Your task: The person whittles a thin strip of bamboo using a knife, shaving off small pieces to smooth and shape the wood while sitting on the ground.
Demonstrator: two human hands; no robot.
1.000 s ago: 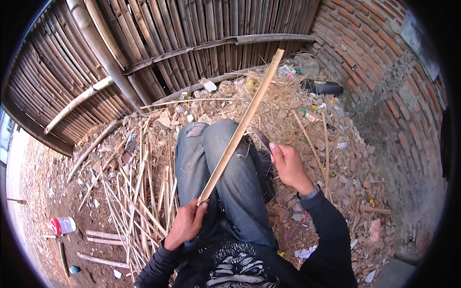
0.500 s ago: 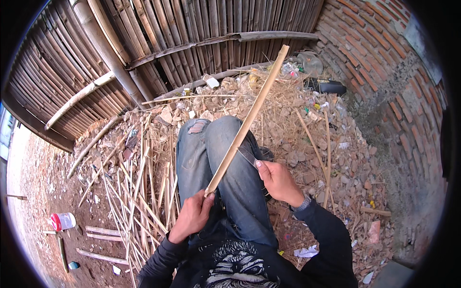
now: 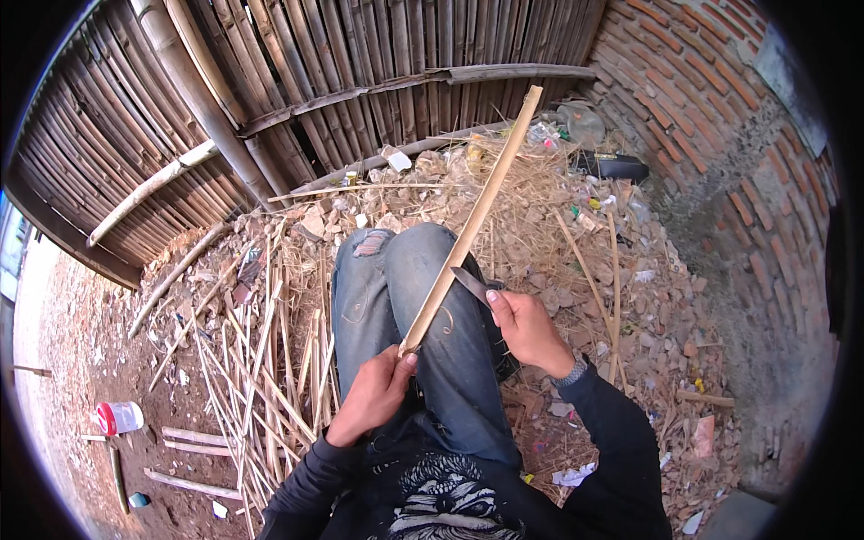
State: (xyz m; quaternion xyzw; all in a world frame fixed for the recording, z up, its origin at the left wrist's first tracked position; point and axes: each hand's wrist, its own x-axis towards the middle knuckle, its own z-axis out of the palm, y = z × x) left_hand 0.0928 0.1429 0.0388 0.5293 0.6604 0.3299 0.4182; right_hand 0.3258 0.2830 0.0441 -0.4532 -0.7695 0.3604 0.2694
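A long split bamboo strip (image 3: 490, 193) slants up and to the right across my bent knees. Its lower end sits in the closed fingers of my left hand (image 3: 373, 392). My right hand (image 3: 529, 331) is wrapped round the handle of a knife (image 3: 472, 286), most of the handle hidden in the fist. The blade's tip meets the right edge of the strip, a little below its middle. On my jeans (image 3: 423, 270) lies a thin curled shaving (image 3: 447, 321), just under the blade.
Loose bamboo strips (image 3: 261, 387) are heaped on the ground to my left, with a clear container with a red lid (image 3: 120, 418) farther out. Rubble and dry straw (image 3: 540, 234) spread ahead. A bamboo fence (image 3: 360, 108) closes the far side, a brick wall (image 3: 720, 162) the right.
My left hand and the strip's lower end have shifted slightly right and up. The knife has turned so its blade's flat shows. A curled shaving now lies on my thigh.
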